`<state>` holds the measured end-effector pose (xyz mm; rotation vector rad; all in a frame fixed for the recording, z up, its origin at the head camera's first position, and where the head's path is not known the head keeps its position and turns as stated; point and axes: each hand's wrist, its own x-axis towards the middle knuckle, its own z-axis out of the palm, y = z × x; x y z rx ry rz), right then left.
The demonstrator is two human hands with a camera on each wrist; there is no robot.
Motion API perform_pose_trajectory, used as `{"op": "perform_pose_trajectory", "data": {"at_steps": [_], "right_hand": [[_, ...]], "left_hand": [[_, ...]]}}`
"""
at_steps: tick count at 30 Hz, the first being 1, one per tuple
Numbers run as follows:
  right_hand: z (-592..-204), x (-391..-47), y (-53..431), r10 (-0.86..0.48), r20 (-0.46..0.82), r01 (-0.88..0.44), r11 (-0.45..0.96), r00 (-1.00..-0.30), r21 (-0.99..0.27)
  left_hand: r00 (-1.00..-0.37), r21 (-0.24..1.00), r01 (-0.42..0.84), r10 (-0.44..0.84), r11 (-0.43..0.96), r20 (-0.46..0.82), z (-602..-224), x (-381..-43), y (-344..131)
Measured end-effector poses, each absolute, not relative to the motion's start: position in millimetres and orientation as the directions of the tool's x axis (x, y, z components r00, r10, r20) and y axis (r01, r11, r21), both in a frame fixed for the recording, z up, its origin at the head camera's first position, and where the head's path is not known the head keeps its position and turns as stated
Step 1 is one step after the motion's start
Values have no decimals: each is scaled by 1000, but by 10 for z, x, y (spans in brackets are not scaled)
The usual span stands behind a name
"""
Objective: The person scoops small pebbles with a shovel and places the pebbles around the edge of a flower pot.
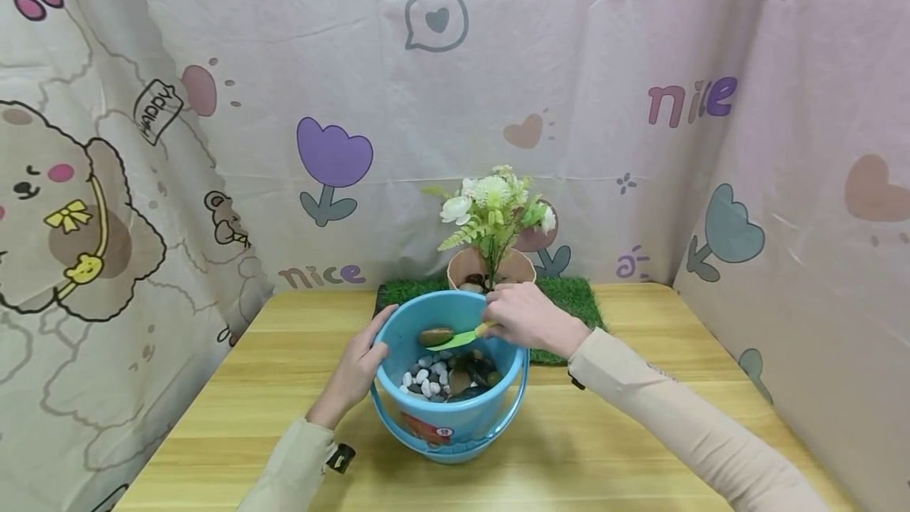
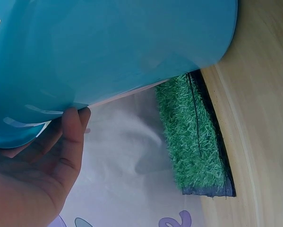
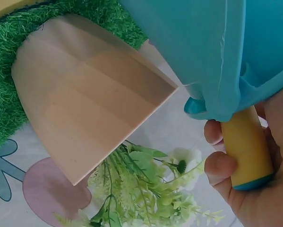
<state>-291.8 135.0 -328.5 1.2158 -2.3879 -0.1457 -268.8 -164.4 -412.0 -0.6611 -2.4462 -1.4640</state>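
A light blue bucket [image 1: 398, 409] stands on the table, its handle hanging down in front. My left hand [image 1: 360, 362] grips the rim on the left side, and the left wrist view shows its fingers at the bucket's edge. In my right hand [image 1: 529, 318] is a small trowel [image 1: 460, 340] with a green blade; the fingers wrap its yellow handle [image 3: 247, 149] at the rim. On the blade, inside the bucket, lies a brown stone [image 1: 435, 336]. Below it, white and grey pebbles [image 1: 424, 378] fill the left and larger dark stones [image 1: 482, 372] the right.
Behind the bucket, a pinkish pot [image 3: 91, 99] holding white flowers and green leaves [image 1: 492, 208] stands on an artificial grass mat [image 1: 577, 303]. Stones show inside the pot. The wooden table [image 1: 284, 385] is bordered by printed cloth [image 1: 398, 125] at the back and sides.
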Motion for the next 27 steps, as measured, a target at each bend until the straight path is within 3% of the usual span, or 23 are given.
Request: {"op": "perform_pose_trajectory", "data": {"at_steps": [27], "right_hand": [[-3407,-2861,1336,-644,443,-647,743,-623,170]], "left_hand": [[-875,779,482,266,400,405,-4131,-2692,-1648]]}}
